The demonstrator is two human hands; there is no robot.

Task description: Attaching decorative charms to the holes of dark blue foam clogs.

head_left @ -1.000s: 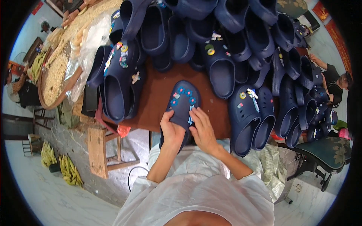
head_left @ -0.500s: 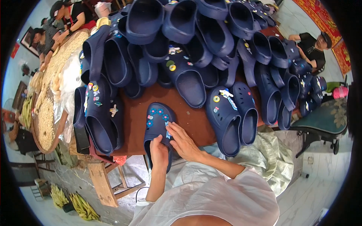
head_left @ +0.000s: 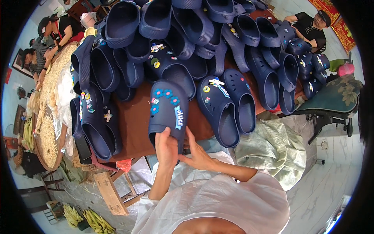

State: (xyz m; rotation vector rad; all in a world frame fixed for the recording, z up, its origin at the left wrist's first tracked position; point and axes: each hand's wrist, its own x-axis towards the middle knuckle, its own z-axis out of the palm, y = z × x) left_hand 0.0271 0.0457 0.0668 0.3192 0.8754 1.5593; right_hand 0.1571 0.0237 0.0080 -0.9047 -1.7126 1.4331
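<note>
While both hands grip its heel end, a navy blue foam clog lies toe-away on the brown counter, right at the counter's near edge. The left hand wraps over the clog's heel rim from the left side, fingers curled tight on it. The right hand meets the same heel from the right, thumb pressed up against the clog's edge and fingers tucked beneath, so how far they close cannot be told. Across the clog's toe sit small flower-shaped charms in blue and pink, and a long pale blue charm runs down its right side.

Just right of the clog lies a pair of matching navy clogs, side by side, the left one carrying a few charms on its toe. Left of the clog, another charm-studded navy clog rests near the counter's left edge. Beyond the clog, farther from the person, a large heap of navy clogs is piled across the counter.

Far left of the clog, a round woven tray of pale grain sits past the counter, with people seated near its far end. Right of the clog, below the counter, a crumpled pale green cloth lies on the floor, and a dark chair stands beyond it. Another seated person is at the upper right.
</note>
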